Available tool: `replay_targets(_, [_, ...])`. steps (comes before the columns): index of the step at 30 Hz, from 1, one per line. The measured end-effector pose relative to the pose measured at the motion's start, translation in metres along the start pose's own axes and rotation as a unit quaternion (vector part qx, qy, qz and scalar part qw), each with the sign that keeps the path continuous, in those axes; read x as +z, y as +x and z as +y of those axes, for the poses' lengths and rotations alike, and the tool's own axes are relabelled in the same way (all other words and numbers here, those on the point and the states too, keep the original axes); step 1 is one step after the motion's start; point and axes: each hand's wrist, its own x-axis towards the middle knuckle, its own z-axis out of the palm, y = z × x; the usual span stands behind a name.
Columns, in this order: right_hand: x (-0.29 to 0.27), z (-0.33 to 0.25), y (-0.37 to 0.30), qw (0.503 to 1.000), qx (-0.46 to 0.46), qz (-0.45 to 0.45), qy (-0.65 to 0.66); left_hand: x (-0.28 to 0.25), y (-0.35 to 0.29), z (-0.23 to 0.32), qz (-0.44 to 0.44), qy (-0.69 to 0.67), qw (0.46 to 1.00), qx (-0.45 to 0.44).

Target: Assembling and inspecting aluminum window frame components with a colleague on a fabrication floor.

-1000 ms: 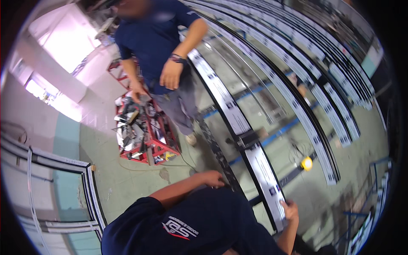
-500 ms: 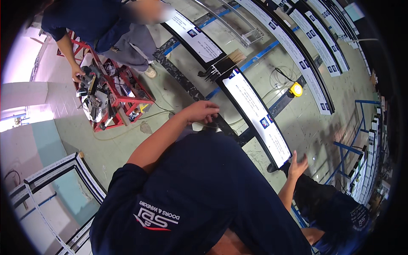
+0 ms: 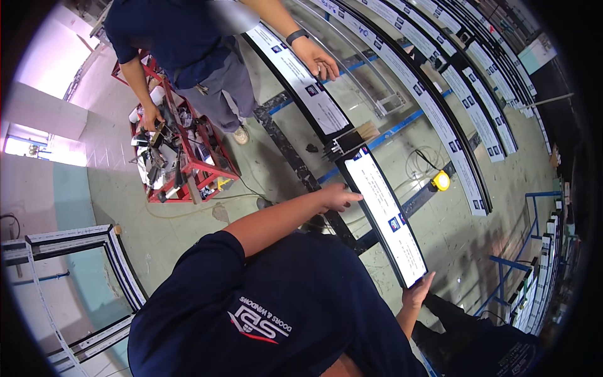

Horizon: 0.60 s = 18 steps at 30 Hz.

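White-labelled profile (image 3: 382, 213) at near right, laid over one dark crossbar (image 3: 419, 203), presumably for support. At its left edge, left hand (image 3: 342, 198), index extended, other fingers loosely bent, gripping nothing; at its near end, right hand (image 3: 417, 293), partly uncurled, perhaps steadying, hold impossible to tell. Counted: one tape measure (image 3: 441, 181), one red cart (image 3: 212, 173).

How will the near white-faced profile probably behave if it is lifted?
The profile is probably stiff: it crosses the black bar with no obvious sag. Its glossy face may be slippery. Long and flat, it seems unlikely to roll.
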Motion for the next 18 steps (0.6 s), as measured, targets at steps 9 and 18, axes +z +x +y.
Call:
replay_targets(9, [0.028,0.01,0.054,0.993,-0.029,0.035,-0.105,-0.013,0.019,0.008,-0.055,-0.04,0.997,0.025])
replay_targets(18, [0.027,0.013,0.054,0.992,-0.043,0.061,-0.098,-0.012,0.015,0.009,-0.053,-0.031,0.998,0.012])
